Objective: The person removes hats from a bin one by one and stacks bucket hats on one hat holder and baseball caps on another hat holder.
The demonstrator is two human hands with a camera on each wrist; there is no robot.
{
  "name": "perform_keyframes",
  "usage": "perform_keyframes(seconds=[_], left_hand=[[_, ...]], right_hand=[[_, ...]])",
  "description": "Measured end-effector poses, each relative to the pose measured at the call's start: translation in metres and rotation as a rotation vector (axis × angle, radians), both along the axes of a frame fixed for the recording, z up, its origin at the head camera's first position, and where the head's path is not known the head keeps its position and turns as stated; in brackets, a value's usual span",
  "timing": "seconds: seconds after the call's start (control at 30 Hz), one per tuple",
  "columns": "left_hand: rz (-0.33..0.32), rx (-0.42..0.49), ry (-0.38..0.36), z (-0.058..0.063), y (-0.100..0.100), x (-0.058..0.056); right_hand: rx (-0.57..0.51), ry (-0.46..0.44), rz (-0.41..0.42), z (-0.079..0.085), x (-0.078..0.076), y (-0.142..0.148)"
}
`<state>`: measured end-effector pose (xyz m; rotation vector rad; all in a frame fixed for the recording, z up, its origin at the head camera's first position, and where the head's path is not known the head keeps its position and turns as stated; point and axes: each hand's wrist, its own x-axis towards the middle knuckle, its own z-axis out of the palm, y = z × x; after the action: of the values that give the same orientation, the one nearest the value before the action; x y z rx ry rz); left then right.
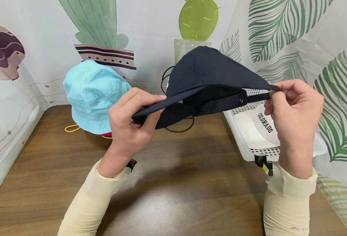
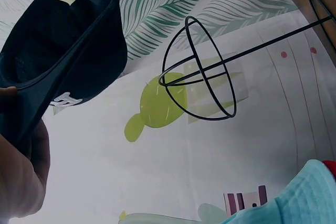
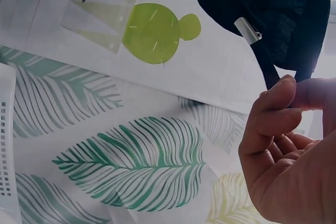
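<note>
A dark navy baseball cap (image 1: pixel 203 72) is held up between both hands above the table, its underside opening tilted toward me. My left hand (image 1: pixel 132 118) grips the brim, thumb below and fingers on top. At the back, my right hand (image 1: pixel 297 111) pinches the cap's edge and adjustable strap (image 1: pixel 257 97) between thumb and fingers. A white embroidered mark (image 2: pixel 67 99) shows on the cap's front in the left wrist view. Seen from the right wrist, a metal buckle (image 3: pixel 248 30) sits on the strap.
A black wire hat stand (image 2: pixel 202 72) stands behind the cap. To the left, a light blue bucket hat (image 1: pixel 93 95) sits over something red, with a yellow cord (image 1: pixel 72 128) by it. At right, a white basket (image 1: pixel 244 147) holds a white cap (image 1: pixel 262 126) lettered COLORADO.
</note>
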<state>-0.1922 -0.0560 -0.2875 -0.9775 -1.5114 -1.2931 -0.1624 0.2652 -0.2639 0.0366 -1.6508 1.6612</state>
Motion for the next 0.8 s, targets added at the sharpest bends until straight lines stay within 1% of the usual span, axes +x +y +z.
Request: perform_keyframes(seconds=[0.07,0.13,0.23,0.3,0.37,0.5,0.57,0.67,0.7,0.8], left_hand=[[0.012,-0.001,0.020,0.000,0.000,0.001],[0.025,0.002,0.040,-0.001,0.000,0.002],[0.053,0.011,0.083,-0.001,0.002,0.003],[0.060,0.017,0.119,-0.002,0.003,0.003],[0.067,0.011,0.160,-0.004,0.005,0.004],[0.078,-0.025,0.246,-0.006,0.007,0.006],[0.094,-0.042,0.297,-0.006,0.009,0.007],[0.139,-0.061,0.379,-0.005,0.012,0.008],[0.157,-0.071,0.404,-0.005,0.014,0.009],[0.207,-0.107,0.470,-0.004,0.018,0.009]], right_hand=[[-0.020,-0.034,0.009,-0.001,-0.001,0.002],[-0.049,-0.064,0.037,-0.002,-0.002,0.005],[-0.051,-0.089,0.123,-0.004,-0.004,0.010],[-0.055,-0.094,0.219,-0.005,-0.005,0.014],[-0.059,-0.104,0.332,-0.007,-0.006,0.015],[-0.097,-0.153,0.548,-0.008,-0.008,0.015],[-0.122,-0.168,0.640,-0.009,-0.010,0.012],[-0.201,-0.150,0.783,-0.011,-0.012,0.007],[-0.214,-0.146,0.813,-0.011,-0.012,0.004],[-0.271,-0.091,0.958,-0.011,-0.011,-0.004]])
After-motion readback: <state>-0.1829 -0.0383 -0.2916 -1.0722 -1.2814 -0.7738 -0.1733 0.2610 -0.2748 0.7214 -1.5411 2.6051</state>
